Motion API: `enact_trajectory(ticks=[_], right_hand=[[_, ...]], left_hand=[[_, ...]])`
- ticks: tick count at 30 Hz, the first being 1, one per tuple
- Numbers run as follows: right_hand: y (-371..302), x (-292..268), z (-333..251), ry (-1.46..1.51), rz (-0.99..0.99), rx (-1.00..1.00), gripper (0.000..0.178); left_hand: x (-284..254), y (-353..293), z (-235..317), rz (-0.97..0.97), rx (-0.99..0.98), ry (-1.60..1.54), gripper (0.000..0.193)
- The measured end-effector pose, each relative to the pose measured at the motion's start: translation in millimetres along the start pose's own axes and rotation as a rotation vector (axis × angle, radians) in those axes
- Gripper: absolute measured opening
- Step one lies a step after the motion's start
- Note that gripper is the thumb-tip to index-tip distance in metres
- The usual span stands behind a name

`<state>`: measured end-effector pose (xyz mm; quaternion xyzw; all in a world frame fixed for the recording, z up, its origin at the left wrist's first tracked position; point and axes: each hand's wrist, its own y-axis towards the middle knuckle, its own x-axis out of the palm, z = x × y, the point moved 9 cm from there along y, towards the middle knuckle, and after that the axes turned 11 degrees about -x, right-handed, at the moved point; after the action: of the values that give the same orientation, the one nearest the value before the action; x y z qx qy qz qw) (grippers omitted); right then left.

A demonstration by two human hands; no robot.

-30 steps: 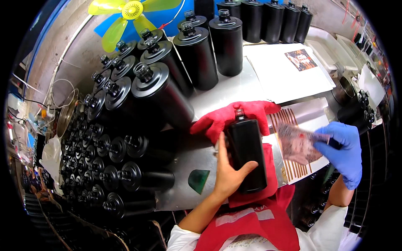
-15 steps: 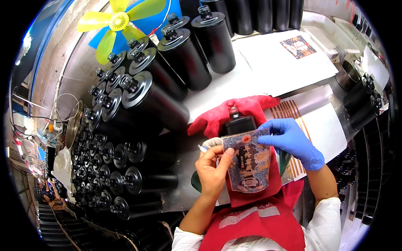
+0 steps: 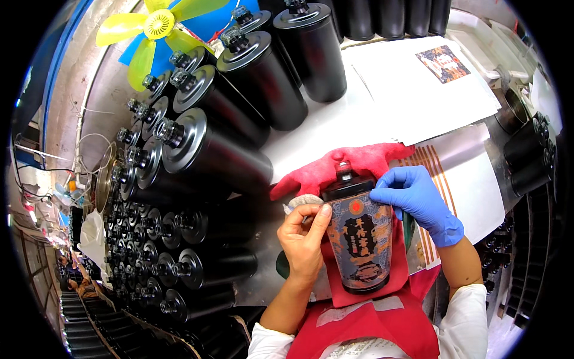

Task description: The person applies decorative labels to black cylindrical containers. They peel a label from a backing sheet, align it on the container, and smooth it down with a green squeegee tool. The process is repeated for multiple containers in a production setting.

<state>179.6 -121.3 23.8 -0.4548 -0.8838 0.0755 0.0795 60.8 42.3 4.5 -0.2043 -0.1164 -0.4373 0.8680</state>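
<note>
A black flat-shouldered bottle lies in front of me, its clear neck pointing away. Over its front face is a patterned decal sheet, dark blue and orange with a red spot near the top. My bare left hand pinches the decal's upper left corner between thumb and fingers. At the upper right corner, my right hand, in a blue glove, has its fingertips closed on the edge. Red cloth surrounds the bottle's neck, and a red pad shows beneath the bottle. A pale, wadded cloth sits beside my left fingers.
Large black bottles crowd the left side, with many smaller-looking ones below. Behind them is a yellow fan. White paper sheets bear another patterned decal. A striped orange sheet lies at right near a metal pot.
The decal sheet, earlier held loosely above and askew to the bottle, now lies against its front face. Both hands keep hold of its upper corners. The whole view has shifted slightly.
</note>
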Motion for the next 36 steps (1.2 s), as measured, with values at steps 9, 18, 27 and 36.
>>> enact_trajectory(ticks=[9, 18, 27, 36], right_hand=[[4.6, -0.3, 7.8, 0.038, 0.010, 0.024, 0.011], [-12.2, -5.3, 24.2, 0.091, 0.036, 0.082, 0.019], [-39.4, 2.6, 40.3, 0.080, 0.048, 0.125, 0.016], [-40.3, 1.1, 45.5, 0.147, 0.085, 0.142, 0.014]], left_hand=[[2.0, 3.5, 4.5, 0.011, 0.043, 0.013, 0.006], [-5.7, -9.2, 0.7, 0.050, 0.200, 0.287, 0.037], [50.1, -46.9, 1.6, -0.359, 0.238, 0.673, 0.070], [52.7, -42.4, 7.3, -0.350, 0.313, 0.812, 0.072]])
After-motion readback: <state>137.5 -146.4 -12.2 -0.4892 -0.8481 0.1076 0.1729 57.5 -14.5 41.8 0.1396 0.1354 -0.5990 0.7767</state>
